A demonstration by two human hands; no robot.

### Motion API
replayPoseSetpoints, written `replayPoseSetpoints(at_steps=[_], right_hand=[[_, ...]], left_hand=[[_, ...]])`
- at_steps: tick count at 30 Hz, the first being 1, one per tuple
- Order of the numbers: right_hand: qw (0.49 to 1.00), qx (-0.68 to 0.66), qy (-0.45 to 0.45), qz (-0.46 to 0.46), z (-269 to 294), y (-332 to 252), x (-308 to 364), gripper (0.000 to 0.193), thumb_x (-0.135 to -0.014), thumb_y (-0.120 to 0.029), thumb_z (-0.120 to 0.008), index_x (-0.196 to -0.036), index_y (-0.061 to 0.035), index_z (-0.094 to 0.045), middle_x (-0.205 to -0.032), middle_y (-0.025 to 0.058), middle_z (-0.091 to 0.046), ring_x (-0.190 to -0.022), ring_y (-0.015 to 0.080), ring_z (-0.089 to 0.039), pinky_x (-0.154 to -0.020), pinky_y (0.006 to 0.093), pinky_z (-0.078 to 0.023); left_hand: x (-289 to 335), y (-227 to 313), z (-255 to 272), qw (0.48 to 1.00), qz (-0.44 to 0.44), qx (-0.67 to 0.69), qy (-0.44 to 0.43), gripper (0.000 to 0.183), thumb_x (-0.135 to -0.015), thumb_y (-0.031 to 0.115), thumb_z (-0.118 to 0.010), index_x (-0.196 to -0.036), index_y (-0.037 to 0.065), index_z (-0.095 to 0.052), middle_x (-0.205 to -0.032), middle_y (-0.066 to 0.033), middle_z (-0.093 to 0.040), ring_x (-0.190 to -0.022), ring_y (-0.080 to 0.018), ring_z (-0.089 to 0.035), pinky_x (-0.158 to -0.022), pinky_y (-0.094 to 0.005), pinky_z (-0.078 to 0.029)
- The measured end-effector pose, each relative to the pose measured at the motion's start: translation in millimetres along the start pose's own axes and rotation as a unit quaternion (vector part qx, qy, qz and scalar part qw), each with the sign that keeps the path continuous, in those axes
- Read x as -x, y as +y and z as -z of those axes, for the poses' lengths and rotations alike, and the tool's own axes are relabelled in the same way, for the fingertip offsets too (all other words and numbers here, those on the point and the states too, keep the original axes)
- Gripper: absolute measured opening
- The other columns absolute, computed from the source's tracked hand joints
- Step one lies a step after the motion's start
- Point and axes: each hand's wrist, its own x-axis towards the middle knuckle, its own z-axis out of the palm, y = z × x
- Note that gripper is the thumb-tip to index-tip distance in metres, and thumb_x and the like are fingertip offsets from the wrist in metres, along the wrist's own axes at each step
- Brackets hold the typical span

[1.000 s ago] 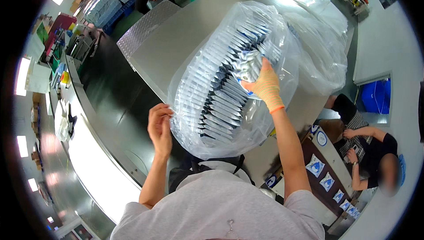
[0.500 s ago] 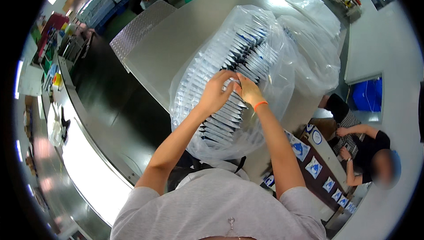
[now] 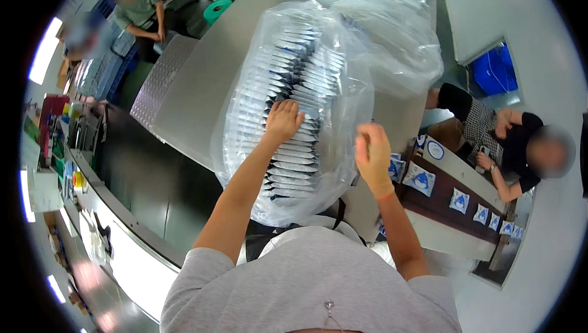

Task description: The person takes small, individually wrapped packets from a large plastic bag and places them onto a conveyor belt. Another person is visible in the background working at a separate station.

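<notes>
Left hand [image 3: 283,121], white packets [image 3: 291,166] directly beneath in clear bag [image 3: 357,88].

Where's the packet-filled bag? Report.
In the head view, the bag lies centrally at the metal table, left hand on its packets, right hand beside its right edge.

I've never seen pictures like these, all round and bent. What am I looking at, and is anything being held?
No robot here: a person is working by hand. A wide fisheye camera on the person's head looks down, and its lens bends straight edges. On the grey metal table lies a large clear plastic bag holding rows of flat, pale packets. The left hand rests on the packets; whether it has a grip on one is hidden. The right hand, loosely curled, is beside the bag's right edge; nothing clearly shows in it.
</notes>
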Motion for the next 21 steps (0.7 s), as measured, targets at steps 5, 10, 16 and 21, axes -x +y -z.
replayPoseSetpoints(at_steps=[5,10,16,21], right_hand=[[0.969,0.114,-0.137,-0.174,12,79,152,0.022,-0.091,-0.025,-0.057,-0.095,-0.0046,-0.062,-0.092,0.0178,-0.064,-0.085,0.0373,-0.063,-0.072,0.0481,-0.050],[0.876,0.188,-0.345,-0.280,-6,107,296,0.032,-0.090,-0.034,-0.054,-0.094,-0.0048,-0.065,-0.098,0.0174,-0.067,-0.092,0.0380,-0.064,-0.081,0.0485,-0.051],[0.884,0.100,-0.350,-0.293,-21,132,316,0.032,-0.091,-0.033,-0.051,-0.098,-0.0047,-0.065,-0.104,0.0175,-0.066,-0.099,0.0373,-0.063,-0.086,0.0465,-0.050],[0.932,-0.015,-0.266,-0.246,60,129,227,0.030,-0.092,-0.032,-0.052,-0.102,-0.0061,-0.064,-0.104,0.0174,-0.065,-0.098,0.0357,-0.062,-0.085,0.0448,-0.050]], left_hand=[[-4,0,0,0.999,0.010,-0.014,-0.044,0.041,-0.098,0.038,-0.047,-0.123,0.007,-0.055,-0.126,-0.0110,-0.060,-0.123,-0.0269,-0.052,-0.109,-0.0470,-0.034],[-2,-9,-8,0.998,0.000,-0.054,-0.043,0.040,-0.099,0.037,-0.046,-0.126,0.008,-0.055,-0.127,-0.0109,-0.059,-0.124,-0.0289,-0.052,-0.108,-0.0470,-0.035],[-7,-8,-6,0.994,-0.025,-0.074,-0.081,0.039,-0.102,0.035,-0.040,-0.128,0.008,-0.052,-0.130,-0.0093,-0.057,-0.126,-0.0286,-0.049,-0.108,-0.0464,-0.034],[-2,-8,-9,0.995,-0.039,-0.067,-0.069,0.040,-0.102,0.034,-0.041,-0.131,0.007,-0.048,-0.130,-0.0138,-0.055,-0.126,-0.0308,-0.048,-0.108,-0.0483,-0.033]])
